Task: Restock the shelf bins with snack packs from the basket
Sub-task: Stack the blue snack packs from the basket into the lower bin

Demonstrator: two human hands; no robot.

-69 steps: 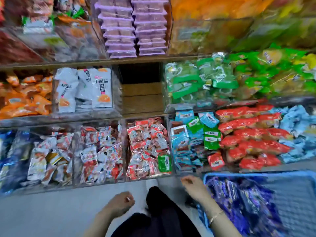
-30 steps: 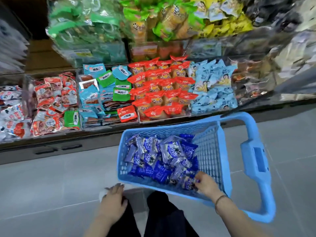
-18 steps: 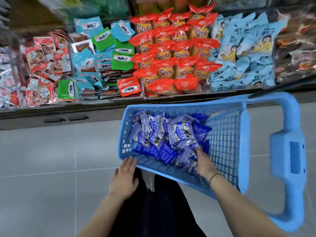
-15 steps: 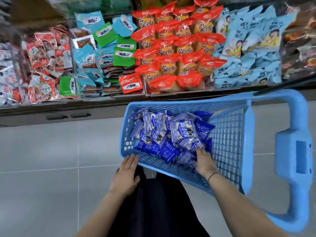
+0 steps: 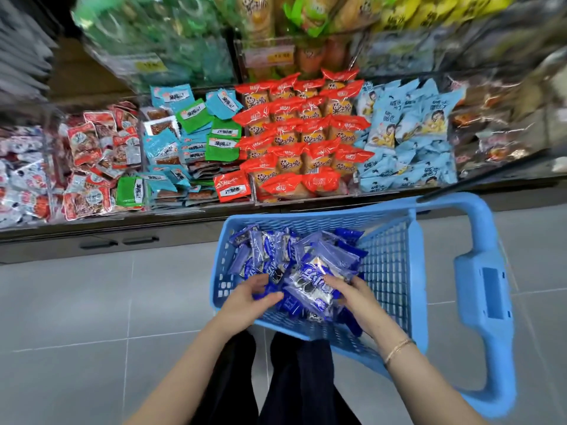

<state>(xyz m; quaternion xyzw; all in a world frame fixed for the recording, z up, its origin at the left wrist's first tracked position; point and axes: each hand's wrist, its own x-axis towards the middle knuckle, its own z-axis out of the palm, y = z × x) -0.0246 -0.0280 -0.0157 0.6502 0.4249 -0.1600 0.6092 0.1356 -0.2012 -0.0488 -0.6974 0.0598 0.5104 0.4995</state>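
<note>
Your left hand (image 5: 247,299): fingers curled on blue snack packs (image 5: 314,282) | your right hand (image 5: 357,294): fingers curled on the same bunch | packs sit between your fingers, inside the basket (image 5: 391,271) | shelf bins (image 5: 306,133) past your fingers

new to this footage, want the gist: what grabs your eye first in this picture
The bright blue basket at lower right stands out, with a heap of blue snack packs inside. The left hand and right hand both grip packs near its close edge. Behind it, rows of red-orange packs fill the centre.
</note>
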